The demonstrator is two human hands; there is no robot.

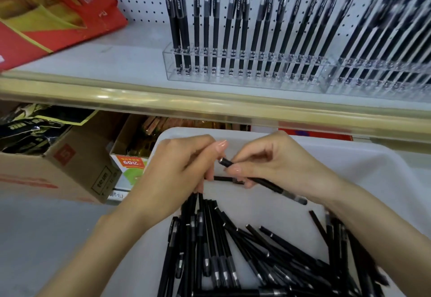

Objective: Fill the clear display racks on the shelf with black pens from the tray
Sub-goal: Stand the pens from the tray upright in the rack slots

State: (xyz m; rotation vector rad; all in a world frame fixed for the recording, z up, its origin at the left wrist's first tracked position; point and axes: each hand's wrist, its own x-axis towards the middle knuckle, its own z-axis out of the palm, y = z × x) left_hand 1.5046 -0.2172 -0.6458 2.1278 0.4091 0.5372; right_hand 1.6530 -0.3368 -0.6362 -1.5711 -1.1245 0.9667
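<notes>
Far left, a red bag (58,14) lies on the shelf (93,63). Below it a cardboard box (70,168) sits on the floor.

Left hand (179,170): fingers curled closed above the far end of the tray (361,180). It grips a bunch of pens (198,205) whose barrels fan downward from under the palm toward the pile. The thumb (217,146) is extended toward the right hand, its tip just beside the end of the pen held there. A second short black piece (224,179) runs level between the two hands at the lower fingertips; which hand holds it cannot be told.

Right hand (277,161): fingers bent, thumb and forefinger pinched on one pen (268,183) near its end. Its barrel slants down to the right under the hand.

Loose pens (256,257) lie heaped in the near half of the tray, mostly pointing away from the camera.

On the shelf, the left rack (233,75) stands against the pegboard (144,0), holding upright pens (233,28) along its length. The right rack (373,82) adjoins it, also filled; detail there is blurred.
</notes>
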